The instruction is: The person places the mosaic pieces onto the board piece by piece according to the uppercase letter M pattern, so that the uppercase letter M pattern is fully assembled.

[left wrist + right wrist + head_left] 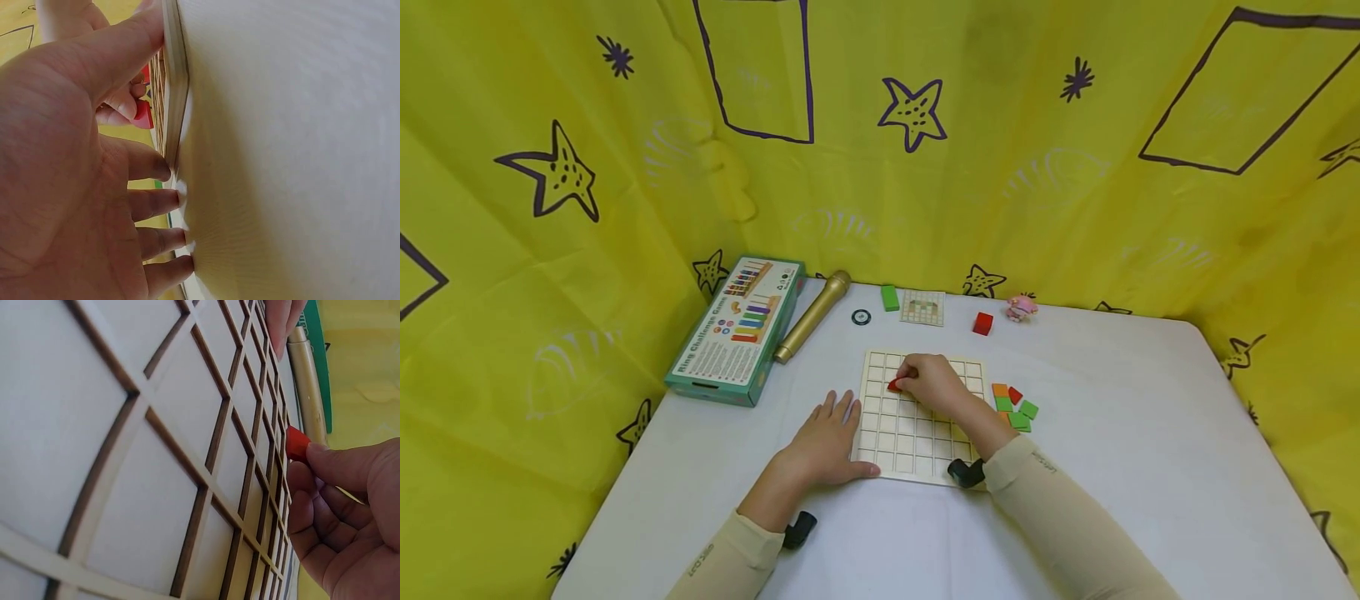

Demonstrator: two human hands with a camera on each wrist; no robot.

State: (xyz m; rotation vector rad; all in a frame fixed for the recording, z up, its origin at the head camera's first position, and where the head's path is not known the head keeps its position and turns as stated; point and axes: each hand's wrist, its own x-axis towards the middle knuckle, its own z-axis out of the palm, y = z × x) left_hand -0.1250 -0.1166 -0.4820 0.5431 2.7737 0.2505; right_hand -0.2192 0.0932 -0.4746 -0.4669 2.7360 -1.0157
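Note:
A pale wooden grid board (904,446) lies flat on the white table. Over its upper part, my right hand (932,383) pinches a small red tile (892,385) between thumb and fingers. In the right wrist view the red tile (297,444) is at the board's surface, partly covered by the fingertips. My left hand (823,442) rests at the board's left edge with fingers straight. Its thumb touches the board's near left corner, as the left wrist view of that hand (81,150) shows. Beside the board's right edge lie several loose green tiles (1028,409), orange tiles (1000,389) and a red tile (1015,395).
A green game box (741,333) and a gold microphone (814,317) lie at the left back. Along the back are a black ring (861,317), a green block (890,298), a small patterned card (922,308), a red block (982,323) and a pink figurine (1021,307).

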